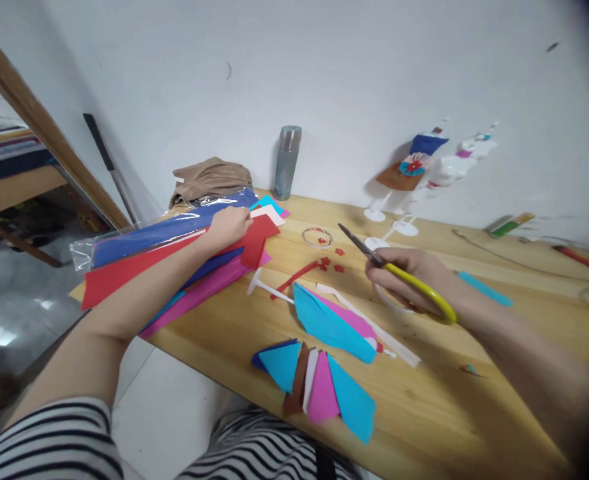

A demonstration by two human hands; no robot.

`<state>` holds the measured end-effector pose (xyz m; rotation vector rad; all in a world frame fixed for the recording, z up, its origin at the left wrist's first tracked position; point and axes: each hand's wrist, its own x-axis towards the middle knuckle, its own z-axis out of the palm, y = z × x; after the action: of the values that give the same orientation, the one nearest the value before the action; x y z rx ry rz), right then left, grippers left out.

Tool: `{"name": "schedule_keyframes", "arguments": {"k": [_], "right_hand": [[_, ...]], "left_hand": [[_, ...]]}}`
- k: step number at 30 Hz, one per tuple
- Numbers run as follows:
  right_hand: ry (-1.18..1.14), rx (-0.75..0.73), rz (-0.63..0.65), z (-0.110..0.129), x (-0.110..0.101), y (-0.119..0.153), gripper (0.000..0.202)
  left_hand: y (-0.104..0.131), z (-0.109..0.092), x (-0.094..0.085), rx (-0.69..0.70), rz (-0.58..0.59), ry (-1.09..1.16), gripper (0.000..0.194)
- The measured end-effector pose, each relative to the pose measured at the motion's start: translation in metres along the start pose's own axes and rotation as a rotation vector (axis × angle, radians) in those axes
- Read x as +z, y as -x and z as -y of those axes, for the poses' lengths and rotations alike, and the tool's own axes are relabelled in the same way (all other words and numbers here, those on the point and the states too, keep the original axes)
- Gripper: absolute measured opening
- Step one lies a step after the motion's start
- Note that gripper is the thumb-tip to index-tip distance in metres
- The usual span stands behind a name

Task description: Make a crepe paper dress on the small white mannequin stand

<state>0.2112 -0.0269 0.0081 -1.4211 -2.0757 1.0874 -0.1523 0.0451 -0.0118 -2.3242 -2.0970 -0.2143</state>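
Note:
My left hand (230, 227) is closed over the pile of coloured sheets at the left, its fingers curled at the red sheet (267, 233); the fingertips are hidden. Yellow-handled scissors (359, 241) are in my right hand (409, 273), raised above the table, with the blades together and pointing up and left. Below the hands lies a small white-stemmed stand (269, 288) on its side, wrapped in blue (327, 320) and pink pieces. Nearer to me, blue, brown, white and pink (323, 397) cut pieces are fanned at the table edge.
Small red flower shapes (339, 269) and a clear tape ring (305, 235) lie mid-table. A flask (287, 163) stands against the wall, beside a brown cloth (214, 179). Two dressed stands (411, 167) are at the back right. A blue strip (484, 289) and cables lie at the right.

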Motion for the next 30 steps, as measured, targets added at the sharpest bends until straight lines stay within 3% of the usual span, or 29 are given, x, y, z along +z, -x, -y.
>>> {"name": "schedule_keyframes", "arguments": {"k": [3,7,11,14,18,23,25,27,30], "right_hand": [[0.389,0.061,-0.155,-0.038,-0.02,0.018,0.035],[0.666,0.415,-0.241,-0.084,-0.037,0.049,0.019],[0.637,0.618,-0.231,-0.108,-0.039,0.079,0.019],[0.577,0.623,-0.213,-0.118,-0.035,0.095,0.017],[0.54,0.562,-0.2,-0.124,-0.032,0.103,0.014],[0.778,0.667,-0.136,-0.106,-0.033,0.092,0.008],[0.839,0.654,-0.147,-0.085,-0.031,0.082,0.005],[0.705,0.466,-0.246,-0.059,-0.024,0.067,0.022],[0.089,0.022,-0.314,-0.016,-0.006,0.033,0.056]], "left_hand": [[-0.004,-0.014,0.01,-0.072,0.094,-0.021,0.038],[-0.013,-0.021,0.029,-0.105,0.18,-0.028,0.037],[-0.022,-0.023,0.039,-0.116,0.2,0.013,0.02],[-0.027,-0.026,0.037,-0.108,0.185,0.071,0.011],[-0.026,-0.035,0.024,-0.074,0.117,0.17,0.016],[-0.012,-0.065,-0.003,-0.004,-0.007,0.326,0.016],[-0.002,-0.083,-0.015,0.079,-0.043,0.575,0.019],[0.008,-0.103,-0.027,0.167,-0.031,0.732,0.02],[0.023,-0.13,-0.04,0.223,0.012,0.865,0.023]]}}
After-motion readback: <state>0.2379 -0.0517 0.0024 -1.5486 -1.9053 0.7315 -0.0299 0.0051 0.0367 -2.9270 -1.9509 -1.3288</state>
